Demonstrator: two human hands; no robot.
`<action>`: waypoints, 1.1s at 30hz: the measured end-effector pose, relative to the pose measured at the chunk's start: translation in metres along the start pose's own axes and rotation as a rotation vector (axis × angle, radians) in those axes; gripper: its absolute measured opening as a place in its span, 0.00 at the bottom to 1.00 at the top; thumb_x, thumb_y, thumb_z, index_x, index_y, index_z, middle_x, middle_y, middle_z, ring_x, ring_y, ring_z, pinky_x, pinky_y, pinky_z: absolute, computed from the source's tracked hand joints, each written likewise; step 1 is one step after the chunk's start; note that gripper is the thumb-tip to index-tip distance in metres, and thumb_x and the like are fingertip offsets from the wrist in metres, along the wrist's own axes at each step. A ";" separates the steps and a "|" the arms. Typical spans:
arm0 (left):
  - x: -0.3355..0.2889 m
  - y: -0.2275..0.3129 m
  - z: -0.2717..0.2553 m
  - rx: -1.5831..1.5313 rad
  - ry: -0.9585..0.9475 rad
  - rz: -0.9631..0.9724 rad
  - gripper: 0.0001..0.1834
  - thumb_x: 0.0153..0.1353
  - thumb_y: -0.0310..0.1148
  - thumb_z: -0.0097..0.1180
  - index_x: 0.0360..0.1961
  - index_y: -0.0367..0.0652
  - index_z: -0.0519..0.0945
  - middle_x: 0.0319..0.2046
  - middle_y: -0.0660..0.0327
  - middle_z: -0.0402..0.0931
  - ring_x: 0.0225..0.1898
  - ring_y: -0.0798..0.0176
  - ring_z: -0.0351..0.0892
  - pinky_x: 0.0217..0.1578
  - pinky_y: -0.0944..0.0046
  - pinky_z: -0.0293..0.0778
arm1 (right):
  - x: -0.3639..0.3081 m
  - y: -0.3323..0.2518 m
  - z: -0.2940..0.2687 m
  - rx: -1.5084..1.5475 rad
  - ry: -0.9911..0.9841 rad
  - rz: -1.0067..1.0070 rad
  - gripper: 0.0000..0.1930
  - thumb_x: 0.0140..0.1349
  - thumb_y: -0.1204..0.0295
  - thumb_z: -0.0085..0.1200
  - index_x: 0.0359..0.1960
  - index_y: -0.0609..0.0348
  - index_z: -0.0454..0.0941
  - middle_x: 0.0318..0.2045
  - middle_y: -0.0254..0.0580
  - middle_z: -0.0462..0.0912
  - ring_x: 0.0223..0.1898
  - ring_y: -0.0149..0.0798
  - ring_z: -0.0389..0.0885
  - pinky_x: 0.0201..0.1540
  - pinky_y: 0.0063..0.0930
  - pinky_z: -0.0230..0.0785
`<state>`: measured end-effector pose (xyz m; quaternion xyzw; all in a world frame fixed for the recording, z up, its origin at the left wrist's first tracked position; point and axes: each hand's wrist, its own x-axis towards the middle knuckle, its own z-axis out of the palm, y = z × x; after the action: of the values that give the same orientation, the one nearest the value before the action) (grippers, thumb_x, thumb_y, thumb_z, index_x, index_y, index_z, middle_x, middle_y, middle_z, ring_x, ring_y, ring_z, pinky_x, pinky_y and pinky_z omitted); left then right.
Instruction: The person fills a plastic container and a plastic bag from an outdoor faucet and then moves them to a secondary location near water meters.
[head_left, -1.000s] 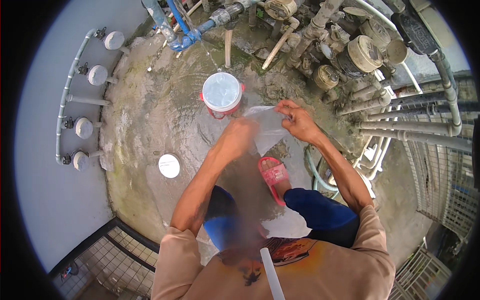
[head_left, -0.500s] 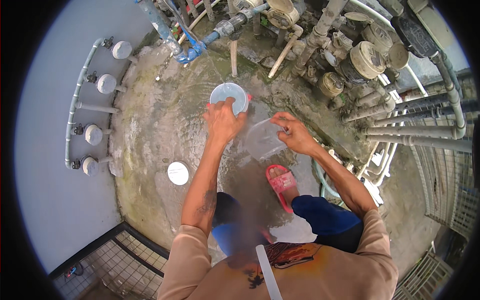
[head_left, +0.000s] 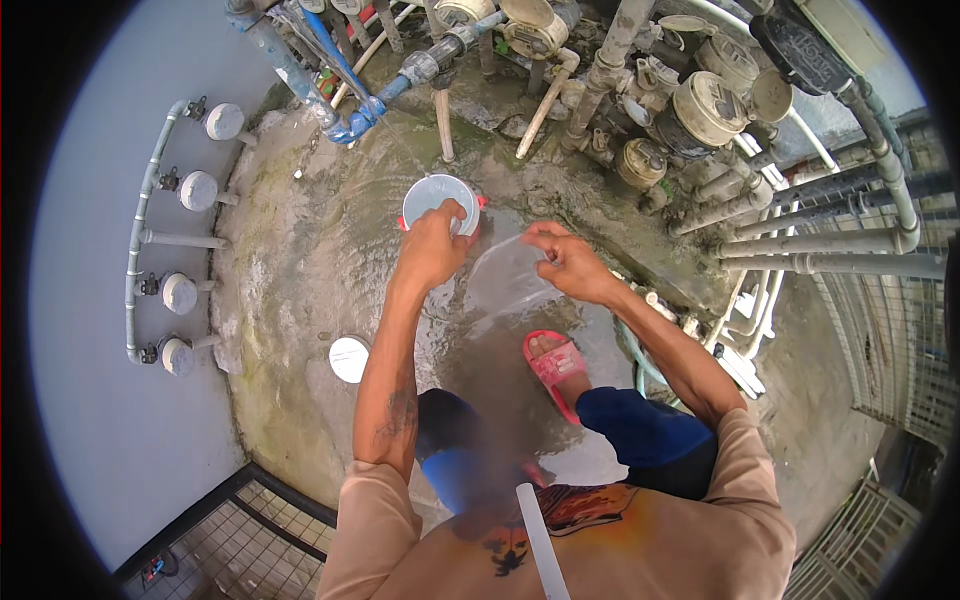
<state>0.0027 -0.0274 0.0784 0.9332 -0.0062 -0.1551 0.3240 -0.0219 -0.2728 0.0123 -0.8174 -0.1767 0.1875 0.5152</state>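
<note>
On the concrete floor, the bucket stands in front of the person, the left hand over its near rim, with the plastic bag to its right and the right hand at the bag's right edge. The round lid lies left of the left forearm; the slide sandal is nearer than the bag. Water meters cluster beyond to the right, opposite the wall at left.
</note>
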 end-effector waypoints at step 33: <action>-0.080 0.010 0.069 -0.082 0.185 0.410 0.08 0.53 0.27 0.60 0.35 0.39 0.79 0.32 0.50 0.77 0.36 0.43 0.78 0.38 0.48 0.72 | -0.050 -0.066 -0.054 -0.475 -0.060 -0.231 0.10 0.56 0.70 0.61 0.32 0.64 0.76 0.32 0.48 0.79 0.36 0.53 0.79 0.38 0.44 0.72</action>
<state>-0.0927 -0.0681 0.0564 0.9087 -0.1595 0.0002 0.3857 -0.0459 -0.3118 0.1001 -0.8839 -0.3232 0.1050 0.3213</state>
